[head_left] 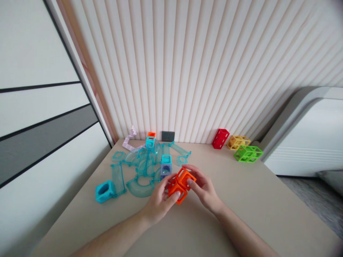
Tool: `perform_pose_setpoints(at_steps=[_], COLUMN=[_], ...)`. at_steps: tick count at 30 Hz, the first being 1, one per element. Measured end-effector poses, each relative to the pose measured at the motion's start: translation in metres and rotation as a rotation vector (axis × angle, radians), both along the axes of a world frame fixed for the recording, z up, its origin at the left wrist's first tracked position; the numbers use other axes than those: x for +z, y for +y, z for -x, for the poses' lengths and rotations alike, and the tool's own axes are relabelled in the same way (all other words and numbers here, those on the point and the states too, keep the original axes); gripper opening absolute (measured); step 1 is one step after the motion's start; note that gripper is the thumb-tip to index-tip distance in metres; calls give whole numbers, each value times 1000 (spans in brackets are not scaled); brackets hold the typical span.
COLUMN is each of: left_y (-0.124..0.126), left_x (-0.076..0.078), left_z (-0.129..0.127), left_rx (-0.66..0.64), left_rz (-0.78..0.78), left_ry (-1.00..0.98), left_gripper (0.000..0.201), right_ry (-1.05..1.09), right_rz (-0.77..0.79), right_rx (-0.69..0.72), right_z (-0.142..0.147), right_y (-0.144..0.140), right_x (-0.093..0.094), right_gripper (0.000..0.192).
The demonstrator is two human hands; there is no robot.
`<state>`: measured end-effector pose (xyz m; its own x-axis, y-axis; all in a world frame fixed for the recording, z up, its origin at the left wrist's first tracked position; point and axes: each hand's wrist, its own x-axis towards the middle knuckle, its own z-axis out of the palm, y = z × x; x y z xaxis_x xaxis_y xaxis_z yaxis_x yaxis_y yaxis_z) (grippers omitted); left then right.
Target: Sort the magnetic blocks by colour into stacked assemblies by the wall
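Two orange open-frame cube blocks point(181, 185) are held together above the table, in front of me. My left hand point(160, 200) grips the lower-left cube, its thumb on the near face. The other cube, upper right, is gripped by my right hand point(203, 187), whose thumb presses near its round hole. Whether the cubes are joined or only touching I cannot tell. Just behind them stand a purple cube point(166, 170) and a light blue cube point(166, 159) on top of it. Some of my fingers are hidden behind the orange cubes.
Clear teal track pieces point(146, 160) spread over the table's left half. A blue cube point(104, 191) touches a track at far left. Near the wall are a lilac zigzag piece point(130, 138) and red point(220, 139), yellow point(238, 141) and green point(248, 154) frame blocks.
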<state>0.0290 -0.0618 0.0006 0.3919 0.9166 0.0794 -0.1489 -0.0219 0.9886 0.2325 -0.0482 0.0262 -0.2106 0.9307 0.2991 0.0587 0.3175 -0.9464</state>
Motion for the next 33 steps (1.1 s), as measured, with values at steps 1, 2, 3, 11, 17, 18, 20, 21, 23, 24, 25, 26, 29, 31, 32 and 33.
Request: perform_pose_setpoints(at_steps=[1,2,3,11,17,18,20,21,23,24,25,26,29,31,32,33], left_y=[0,0,0,-2,-2,-2,-2,-1,-1,-1,0,0,0,0,-1,-1], left_x=[-1,-1,-2,1,5,5,5,5,4,4,4,4,6,7,8,8], left_z=[0,0,-1,4,8,8,7,7,7,7,7,7,8,7,7,6], left_rx=[9,20,30,127,258,268,271,261,230,218,213,213,213,212,209,204], left_rz=[-3,-8,-16,-208,-491,-510,-530,-535,-537,-531,-522,-511,-472,-442,-424,-405], left_ry=[4,2,-6,26,237,253,275,282,292,296,299,300,289,272,263,253], left_gripper=[58,58,58,55,45,45,46,47,49,50,50,49,45,44,44,44], right_ry=[-32,-53,-62,-53,-85,-103,-152,-180,-230,-251,-269,-283,-304,-312,-315,-316], right_rz=[-37,-73,-102,-25,54,53,17,-11,-60,-77,-86,-90,-96,-103,-108,-113], right_rx=[1,3,5,56,218,219,194,177,149,141,137,136,137,132,127,122], right_z=[0,-1,-1,-5,-5,-5,-7,-7,-9,-9,-10,-10,-10,-10,-10,-10], right_y=[0,0,0,2,-1,-1,-1,-1,0,1,1,1,1,0,0,0], right_x=[1,1,1,-7,-6,-6,-7,-8,-8,-9,-8,-8,-6,-5,-5,-5], right_gripper=[40,38,36,60,86,83,76,72,69,69,69,69,70,71,71,71])
